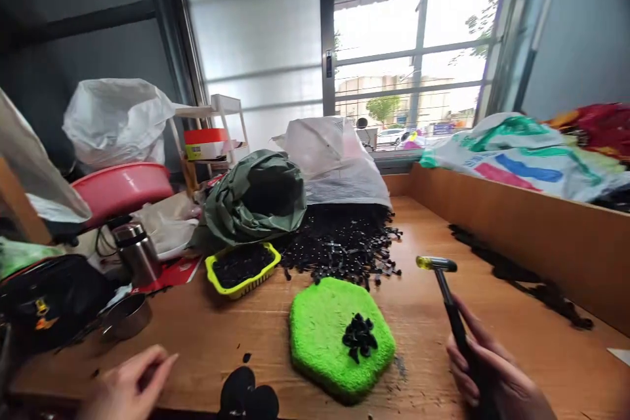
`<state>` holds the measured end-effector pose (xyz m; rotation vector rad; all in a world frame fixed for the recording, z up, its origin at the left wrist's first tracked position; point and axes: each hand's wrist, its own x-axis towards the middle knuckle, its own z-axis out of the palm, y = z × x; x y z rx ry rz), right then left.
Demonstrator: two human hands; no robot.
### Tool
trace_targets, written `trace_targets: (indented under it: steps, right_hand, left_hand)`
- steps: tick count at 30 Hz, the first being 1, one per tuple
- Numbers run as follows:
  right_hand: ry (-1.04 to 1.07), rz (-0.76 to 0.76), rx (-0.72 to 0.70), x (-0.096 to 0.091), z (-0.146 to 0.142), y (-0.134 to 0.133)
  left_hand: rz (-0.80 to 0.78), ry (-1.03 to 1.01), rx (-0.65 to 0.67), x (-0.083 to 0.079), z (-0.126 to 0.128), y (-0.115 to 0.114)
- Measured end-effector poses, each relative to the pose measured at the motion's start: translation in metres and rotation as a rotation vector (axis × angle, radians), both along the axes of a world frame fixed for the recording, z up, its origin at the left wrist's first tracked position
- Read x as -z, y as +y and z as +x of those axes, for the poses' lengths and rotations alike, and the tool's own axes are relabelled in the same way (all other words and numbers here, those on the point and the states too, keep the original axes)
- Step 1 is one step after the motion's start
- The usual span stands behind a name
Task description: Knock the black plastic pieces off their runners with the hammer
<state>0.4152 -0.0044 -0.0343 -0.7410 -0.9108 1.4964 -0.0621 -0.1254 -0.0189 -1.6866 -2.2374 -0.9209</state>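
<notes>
"One hammer [449, 302], and the right hand [497, 367] has it, fingers wrapped right round the black handle, over the right half of the surface [416, 321]!"

"And which way does it lie?"

"Long axis running from the near edge away and slightly left, head at the far end, yellow tip [420, 262] turned leftward."

"Towards the green pad [319, 335], then?"

"That's the side, yes! Pad at the middle of the near edge, between the two hands, and a cluster of black pieces [361, 336] sits on its right half. So the right hand is clearly the nearer one."

"And the left hand [130, 384]?"

"Well off, down at the near left corner, half-curled, a gap between thumb and forefinger, nothing visible in it; a touch blurred, mind you."

"What's around them?"

"Dark rounded shapes [249, 397] at the near edge, between left hand and pad. Just beyond the pad, a heap of black pieces [339, 243] at the mouth of a white sack [339, 151]. Left of that, a yellow basket [249, 285] of dark bits, and a metal cup [126, 318] towards the left edge!"
</notes>
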Motion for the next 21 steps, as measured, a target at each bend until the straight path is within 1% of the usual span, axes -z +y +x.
trace_targets:
  steps: [1,2,5,6,7,9,11,13,15,19,21]
  right_hand:
    - [0.010,-0.001,0.007,-0.001,-0.004,-0.001]
    - [0.020,-0.002,0.012,-0.002,-0.007,-0.001]
    - [0.046,-0.008,0.024,-0.003,-0.012,-0.004]
    - [0.053,-0.010,0.028,-0.004,-0.012,-0.005]
    - [0.058,-0.013,0.031,-0.004,-0.012,-0.006]
    - [0.065,-0.016,0.033,-0.003,-0.012,-0.007]
    - [0.071,-0.020,0.030,-0.001,-0.012,-0.006]
    - [0.073,-0.037,0.022,0.001,-0.011,-0.005]
    - [0.072,-0.059,0.013,0.004,-0.010,-0.003]
    - [0.080,-0.088,-0.007,0.008,-0.008,0.000]
    - [0.085,-0.105,-0.006,0.007,-0.009,0.000]
  left_hand:
    - [-0.009,-0.042,0.137,-0.010,0.031,0.019]
    - [0.047,-0.073,0.262,-0.020,0.063,0.035]
    - [0.039,-0.064,0.603,-0.040,0.155,0.072]
    - [0.031,-0.036,0.712,-0.044,0.179,0.081]
    - [-0.019,0.009,0.826,-0.046,0.200,0.089]
    - [-0.139,0.088,1.000,-0.047,0.231,0.102]
    - [-0.274,0.122,1.095,-0.045,0.246,0.113]
    - [-0.370,0.116,1.109,-0.040,0.249,0.122]
    - [-0.423,0.101,1.051,-0.036,0.243,0.127]
    - [-0.459,0.079,0.873,-0.031,0.219,0.129]
    - [-0.466,0.068,0.830,-0.030,0.207,0.131]
